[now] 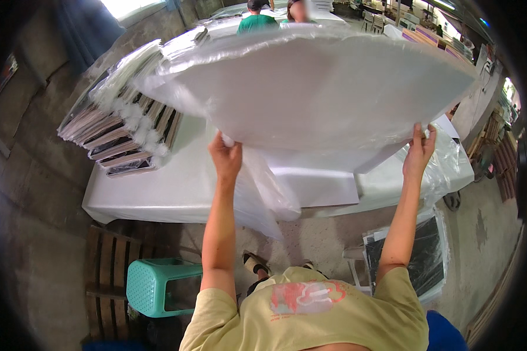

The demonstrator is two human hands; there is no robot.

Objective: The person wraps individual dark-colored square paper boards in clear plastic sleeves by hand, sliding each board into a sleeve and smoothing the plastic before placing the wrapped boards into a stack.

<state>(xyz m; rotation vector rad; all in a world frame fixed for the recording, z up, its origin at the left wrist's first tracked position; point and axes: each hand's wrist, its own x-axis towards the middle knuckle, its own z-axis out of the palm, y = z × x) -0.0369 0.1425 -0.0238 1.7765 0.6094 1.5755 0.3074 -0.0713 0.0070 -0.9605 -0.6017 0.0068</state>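
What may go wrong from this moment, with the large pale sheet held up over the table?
The pale sheet is broad, and the left fingers and right fingers hold it near its closer edge, so it might tip or sag. Loose clear film hangs past the front edge of the table and might catch. The wrapped stack at left looks close to the sheet, and might be knocked.

Workshop, likely packing or assembly floor. Signs: broad work table point(152, 196) under pale cover, mid-view; piled flat panels point(129, 126) in clear plastic at ten o'clock; co-workers point(257, 23) around further table at twelve; strip light point(444, 4) between one and two; stacked timber lengths point(505, 167) at three; bare concrete floor point(480, 281) at four; slatted wooden pallet point(103, 257) at eight; rough unfinished wall point(29, 146) at nine.
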